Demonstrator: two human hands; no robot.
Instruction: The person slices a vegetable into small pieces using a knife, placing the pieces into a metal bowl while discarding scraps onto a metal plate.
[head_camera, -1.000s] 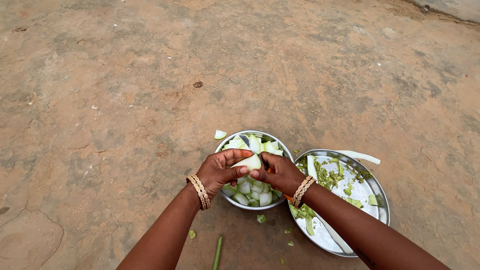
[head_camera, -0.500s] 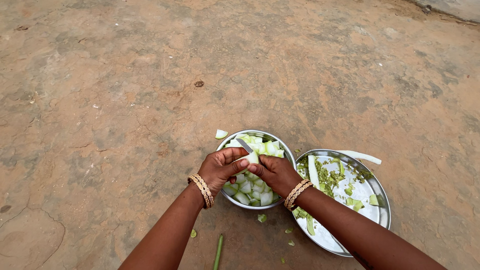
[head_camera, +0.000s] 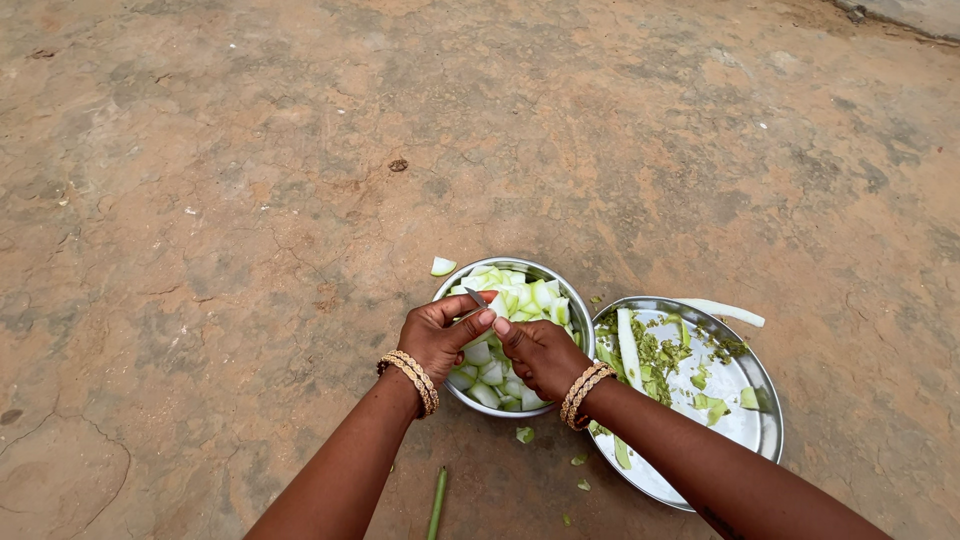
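Observation:
My left hand (head_camera: 437, 338) and my right hand (head_camera: 540, 355) meet over a steel bowl (head_camera: 574, 312) filled with several pale green gourd pieces (head_camera: 528, 295). Between the fingertips of both hands is a small white gourd piece (head_camera: 497, 308). My right hand grips a knife; its blade tip (head_camera: 474, 296) pokes out above my left thumb, the handle hidden in the fist. Gold bangles ring both wrists.
A steel plate (head_camera: 762, 424) with green peels and scraps lies right of the bowl. A long white gourd strip (head_camera: 726, 312) lies past its rim. One gourd piece (head_camera: 442, 266) and a green stalk (head_camera: 437, 503) lie on the brown earth floor, with small scraps near the bowl.
The gourd piece between my hands has become smaller as the knife worked through it. My right hand has slid lower and leftward over the bowl; the blade tip now shows above my left thumb.

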